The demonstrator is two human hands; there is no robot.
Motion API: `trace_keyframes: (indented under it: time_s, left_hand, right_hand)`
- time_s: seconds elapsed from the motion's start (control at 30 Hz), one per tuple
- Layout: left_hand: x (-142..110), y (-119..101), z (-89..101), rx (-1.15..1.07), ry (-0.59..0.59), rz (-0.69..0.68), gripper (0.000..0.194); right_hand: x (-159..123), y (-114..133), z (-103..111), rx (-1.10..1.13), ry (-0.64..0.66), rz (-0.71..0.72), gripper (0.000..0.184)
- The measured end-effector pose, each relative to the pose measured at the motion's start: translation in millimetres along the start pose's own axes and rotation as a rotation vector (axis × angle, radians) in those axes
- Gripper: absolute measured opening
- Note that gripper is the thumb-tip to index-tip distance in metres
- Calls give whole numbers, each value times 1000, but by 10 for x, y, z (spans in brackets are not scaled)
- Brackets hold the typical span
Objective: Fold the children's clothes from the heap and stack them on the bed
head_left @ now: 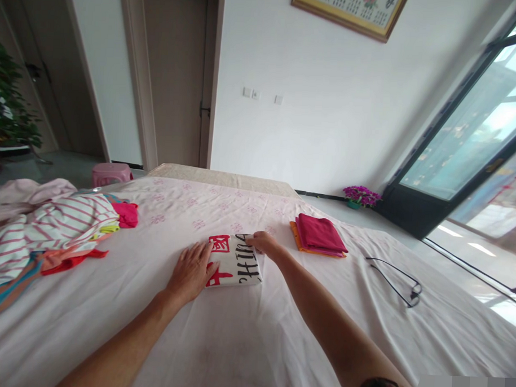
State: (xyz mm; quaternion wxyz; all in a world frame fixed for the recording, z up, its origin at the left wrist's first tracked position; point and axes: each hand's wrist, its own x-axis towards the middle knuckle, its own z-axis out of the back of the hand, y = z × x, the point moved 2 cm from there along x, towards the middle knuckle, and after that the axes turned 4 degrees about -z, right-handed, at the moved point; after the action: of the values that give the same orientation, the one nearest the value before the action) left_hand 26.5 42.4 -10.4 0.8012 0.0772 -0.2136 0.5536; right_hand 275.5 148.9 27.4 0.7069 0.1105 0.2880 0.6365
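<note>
In the middle of the bed lies a folded white garment (pixel 232 263) with red and black lettering, packed into a neat rectangle. My left hand (pixel 194 268) rests on its left side, fingers stretched out and thumb over the red print. At the far right corner, the curled fingers of my right hand (pixel 261 241) grip the garment's edge; the fingertips are partly hidden. To the right sits a small stack of folded cloth, dark red cloth (pixel 321 234) on top and orange cloth (pixel 296 235) beneath.
A loose heap of clothes (pixel 66 226), striped and coloured, covers the bed's left side. Black-framed glasses (pixel 411 289) lie at the right on the pale sheet (pixel 244 340). Beyond the bed are a pink stool (pixel 112 172) and purple flowers (pixel 362 195).
</note>
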Motion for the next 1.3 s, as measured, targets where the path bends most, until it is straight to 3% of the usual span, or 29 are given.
trace_keyframes:
  time_s: [0.57,0.83,1.1,1.2,1.3]
  left_hand:
    - [20,-42,83,10,108,49,60]
    - [20,-42,85,4,106,42,60]
    - [18,-38,91,7,51,9,56]
    - [14,-1,67,-10,18,-26,56]
    - [15,69,-6,-33,-14,-44,56]
  right_hand:
    - [-349,183,-68,272,42,-8,25]
    - [-349,152,-199,152,-213,18,20]
    - [-335,117,-328,257,-302,75,17]
    - [-328,91,-268,342,-325,96,16]
    - [-313,3,-23,416,-359,112,17]
